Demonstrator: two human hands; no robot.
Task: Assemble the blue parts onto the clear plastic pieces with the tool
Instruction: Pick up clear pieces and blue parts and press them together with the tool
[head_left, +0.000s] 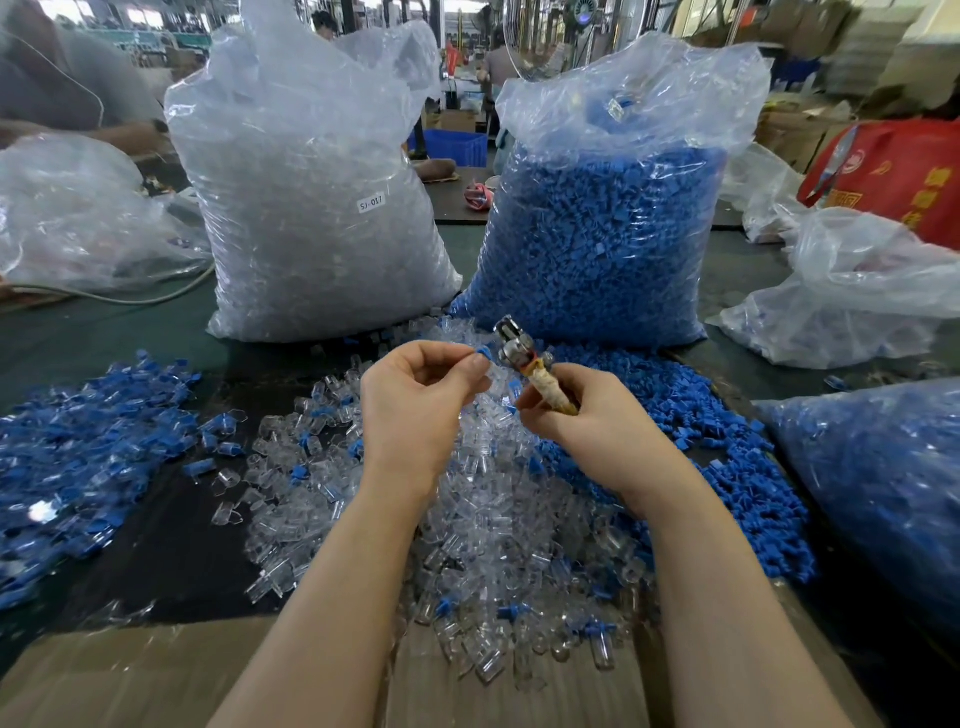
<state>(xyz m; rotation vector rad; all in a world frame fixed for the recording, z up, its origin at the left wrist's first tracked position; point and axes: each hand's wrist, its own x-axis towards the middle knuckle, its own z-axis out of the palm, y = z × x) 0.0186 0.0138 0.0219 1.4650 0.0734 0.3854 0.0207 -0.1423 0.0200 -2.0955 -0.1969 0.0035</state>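
Note:
My left hand (415, 395) pinches a small blue part (484, 353) between thumb and fingertips, held up over the table's middle. My right hand (582, 410) grips the tape-wrapped handle of a metal tool (517, 345), whose silver head points up and left, right beside the blue part. Below both hands lies a heap of loose clear plastic pieces (488, 525). A heap of loose blue parts (691, 415) spreads to the right. Assembled clear-and-blue pieces (88, 447) lie in a pile at the left.
Two tall plastic bags stand behind the heaps, one of clear pieces (317, 208) and one of blue parts (602, 223). Another bag of blue parts (878, 478) lies at the right edge. Crumpled bags (857, 291) sit far right and far left. Cardboard (130, 675) covers the near edge.

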